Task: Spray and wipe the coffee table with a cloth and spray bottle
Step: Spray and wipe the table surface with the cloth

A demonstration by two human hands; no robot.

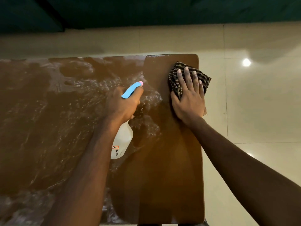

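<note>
Here, head view: one look down over both bare forearms at a brown tabletop.
Coffee table (162, 168): brown and glossy; it fills the left and middle of the picture, and its right edge and far right corner are in sight against the pale floor.
Table surface: the left and middle parts carry whitish wet streaks and droplets; the strip along the right edge looks smooth and even.
Left hand (123, 106): fingers curled tightly around the neck of the spray bottle, with one finger reaching forward under the nozzle.
Spray bottle (123, 141): white translucent body with a small label, blue trigger head and pink nozzle tip; held above the table with the nozzle pointing away from the person, toward the far side of the table.
Right hand (189, 97): fingers spread and flat, palm pressing down on the cloth.
Cloth (176, 79): dark with tan stripes, bunched up, lying near the table's far right corner, partly over the right edge.
Floor (252, 103): shiny cream tiles with a bright light reflection.
Far background: dark green and dim; I cannot tell what it is.
</note>
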